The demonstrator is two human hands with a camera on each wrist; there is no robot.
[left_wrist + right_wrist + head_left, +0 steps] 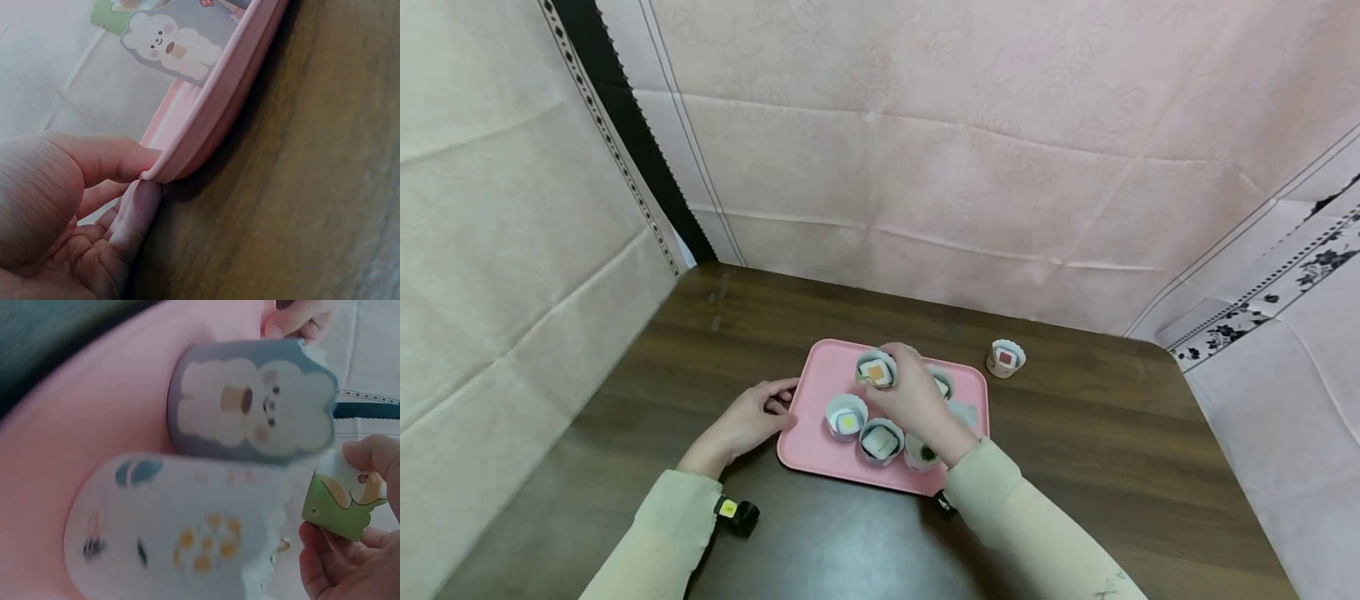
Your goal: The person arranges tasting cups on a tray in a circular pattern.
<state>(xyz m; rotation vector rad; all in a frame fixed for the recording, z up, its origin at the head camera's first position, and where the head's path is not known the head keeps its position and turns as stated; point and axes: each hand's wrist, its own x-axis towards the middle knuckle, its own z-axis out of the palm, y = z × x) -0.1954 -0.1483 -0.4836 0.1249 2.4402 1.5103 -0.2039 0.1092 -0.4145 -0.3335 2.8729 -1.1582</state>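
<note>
My left hand [748, 425] pinches the left rim of a pink tray [808, 462], thumb and fingers on either side of the edge in the left wrist view. My right hand [917, 400] grips a small paper cup [334, 494] with a green, animal-face print, over the tray's back part. A white piece with an orange square shows inside that cup. Nearer the front of the tray stand a grey bear-print cup [250, 403] with a yellow-square piece, a white patterned cup [169, 519], and another cup [919, 454] partly behind my right wrist.
At the tray's right side, another cup [942, 379] is partly hidden by my right hand. Off the tray, a cup [1005, 358] with a red-brown square stands on the brown wooden table [1112, 467]. Pale cloth [925, 167] hangs behind the table and at both sides.
</note>
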